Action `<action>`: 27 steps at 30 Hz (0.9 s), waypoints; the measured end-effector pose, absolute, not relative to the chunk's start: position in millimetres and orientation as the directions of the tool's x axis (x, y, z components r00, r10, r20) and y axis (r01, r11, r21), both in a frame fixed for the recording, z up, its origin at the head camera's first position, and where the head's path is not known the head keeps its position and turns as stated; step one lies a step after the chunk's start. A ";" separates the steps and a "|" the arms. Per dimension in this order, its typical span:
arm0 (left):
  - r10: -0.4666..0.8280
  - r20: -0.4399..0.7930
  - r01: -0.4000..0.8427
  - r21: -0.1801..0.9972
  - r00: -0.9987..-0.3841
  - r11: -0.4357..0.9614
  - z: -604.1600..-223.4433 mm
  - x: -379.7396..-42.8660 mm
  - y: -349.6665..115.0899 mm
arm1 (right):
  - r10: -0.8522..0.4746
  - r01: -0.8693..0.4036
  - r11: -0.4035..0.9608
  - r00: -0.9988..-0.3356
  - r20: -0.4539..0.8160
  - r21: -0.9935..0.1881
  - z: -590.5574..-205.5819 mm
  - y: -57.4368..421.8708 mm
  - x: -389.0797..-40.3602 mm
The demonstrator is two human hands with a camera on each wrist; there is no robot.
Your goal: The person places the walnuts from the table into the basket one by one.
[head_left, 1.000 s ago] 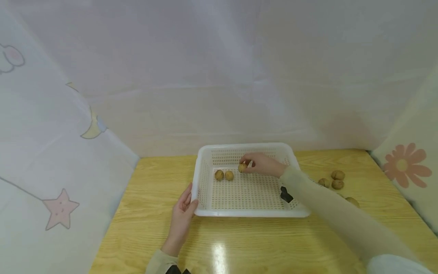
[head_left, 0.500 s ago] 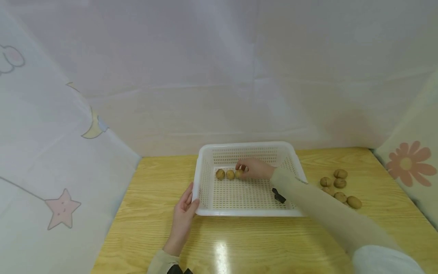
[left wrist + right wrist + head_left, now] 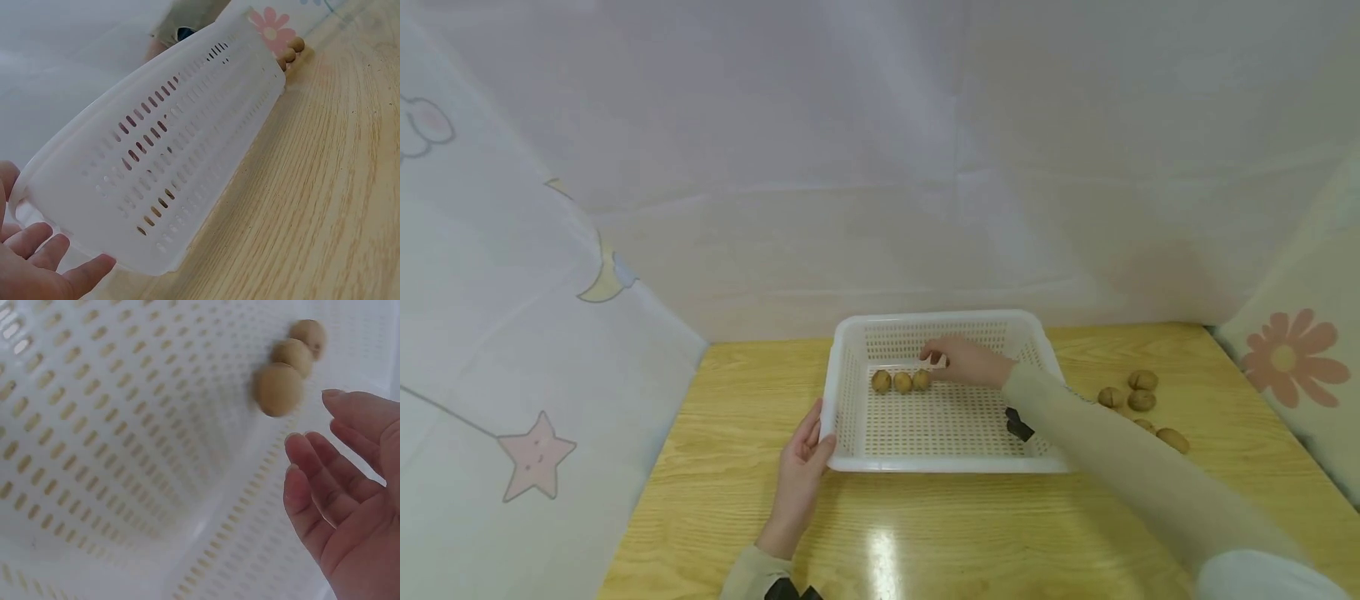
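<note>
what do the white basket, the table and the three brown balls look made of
White basket: probably moulded plastic, smooth and slightly glossy, with regular slots. Table: glossy wood or wood-look laminate; grain lines and a bright reflection show. Three brown balls: perhaps nutshell, dull and tan, but too blurred to be sure.

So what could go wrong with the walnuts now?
The three round walnuts in the white basket look loose, so they might roll out of line if the left hand tilts it. The right sleeve crosses the basket's edge, seemingly near the other walnuts on the table, so it could bump them.
</note>
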State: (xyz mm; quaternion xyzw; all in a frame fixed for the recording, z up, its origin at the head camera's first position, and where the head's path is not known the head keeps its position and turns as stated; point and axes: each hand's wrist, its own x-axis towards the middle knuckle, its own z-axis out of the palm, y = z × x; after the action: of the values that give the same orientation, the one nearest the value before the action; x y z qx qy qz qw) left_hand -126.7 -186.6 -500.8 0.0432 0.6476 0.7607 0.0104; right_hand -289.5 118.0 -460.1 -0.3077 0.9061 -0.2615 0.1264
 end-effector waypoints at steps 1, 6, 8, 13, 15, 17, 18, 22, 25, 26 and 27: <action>0.072 0.050 0.038 0.986 -0.996 -0.163 -500.8 -126.4 -186.6 | -0.625 -0.493 0.666 -0.779 -0.057 -0.560 -454.7 121.2 -288.1; 0.073 0.047 0.035 0.986 -0.996 -0.163 -500.4 -125.4 -187.2 | -0.611 -0.489 0.652 -0.791 -0.021 -0.580 -425.6 140.4 -277.6; 0.071 0.046 0.034 0.986 -0.996 -0.164 -500.8 -125.9 -187.3 | -0.607 -0.498 0.651 -0.795 0.001 -0.573 -416.2 149.8 -273.4; 0.070 0.045 0.032 0.984 -0.997 -0.177 -500.9 -127.3 -186.6 | -0.594 -0.522 0.644 -0.802 0.064 -0.560 -400.1 175.4 -262.2; 0.077 0.046 0.032 0.983 -0.996 -0.180 -500.5 -127.4 -187.4 | -0.586 -0.523 0.644 -0.806 0.079 -0.558 -397.3 184.9 -257.8; 0.084 0.049 0.032 0.982 -0.995 -0.184 -500.4 -127.2 -188.3 | -0.581 -0.519 0.645 -0.810 0.082 -0.561 -395.3 194.3 -252.3; 0.087 0.049 0.032 0.982 -0.995 -0.185 -500.5 -127.0 -188.9 | -0.578 -0.513 0.646 -0.812 0.076 -0.566 -394.7 199.0 -249.4; 0.088 0.044 0.027 0.982 -0.995 -0.187 -501.9 -125.3 -188.0 | -0.559 -0.483 0.661 -0.828 0.054 -0.574 -394.9 222.2 -236.0; 0.085 0.046 0.030 0.983 -0.995 -0.182 -502.4 -125.9 -187.9 | -0.519 -0.455 0.688 -0.853 0.055 -0.566 -395.5 240.0 -227.3; 0.083 0.047 0.032 0.983 -0.995 -0.182 -502.5 -126.4 -187.8 | -0.505 -0.445 0.697 -0.861 0.056 -0.562 -395.4 245.8 -224.7; 0.082 0.049 0.034 0.983 -0.995 -0.180 -502.6 -127.0 -187.8 | -0.492 -0.435 0.700 -0.868 0.058 -0.567 -395.5 251.4 -222.3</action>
State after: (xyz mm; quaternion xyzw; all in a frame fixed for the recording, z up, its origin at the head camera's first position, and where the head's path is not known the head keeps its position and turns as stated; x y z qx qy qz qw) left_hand -127.0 -187.8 -502.6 0.0450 0.6402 0.7667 0.0157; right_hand -222.3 251.4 -395.5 -0.2518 0.9205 -0.2946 0.0490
